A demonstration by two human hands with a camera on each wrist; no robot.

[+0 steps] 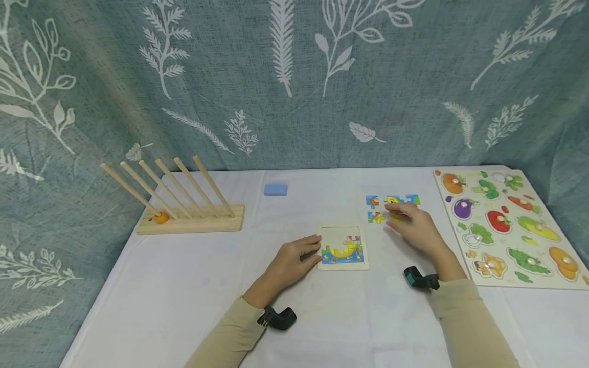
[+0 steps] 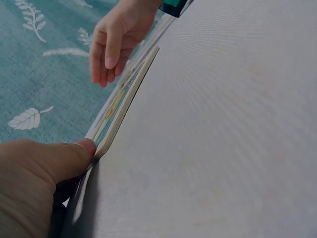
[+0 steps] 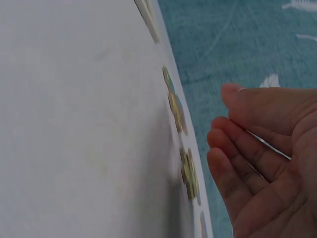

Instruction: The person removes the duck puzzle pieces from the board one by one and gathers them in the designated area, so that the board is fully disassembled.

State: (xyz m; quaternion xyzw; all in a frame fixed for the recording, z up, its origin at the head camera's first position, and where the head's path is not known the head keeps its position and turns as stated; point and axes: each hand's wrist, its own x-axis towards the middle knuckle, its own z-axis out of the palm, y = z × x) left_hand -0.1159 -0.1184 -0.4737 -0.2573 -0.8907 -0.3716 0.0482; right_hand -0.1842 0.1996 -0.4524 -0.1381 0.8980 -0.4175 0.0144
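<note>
A small wooden puzzle tray (image 1: pixel 342 267) lies flat on the table, its lower part filled with blue and yellow picture pieces. My left hand (image 1: pixel 294 258) rests at its left rim, with thumb and fingertips spread along the edge. In the left wrist view the thumb (image 2: pixel 74 156) touches the tray's corner. Loose puzzle pieces (image 1: pixel 374 217) lie to the right of the tray, partly hidden by my right hand (image 1: pixel 416 227). That hand hovers over them with loosely bent fingers; the right wrist view shows nothing between thumb and fingertips (image 3: pixel 220 158).
On the left stands a wooden base (image 1: pixel 193 223) with several slanting pegs and an orange bead (image 1: pixel 161 217) at one peg's foot. A blue block (image 1: pixel 275 190) sits at the back. A vegetable peg puzzle board (image 1: pixel 499 250) covers the right side, near my right forearm.
</note>
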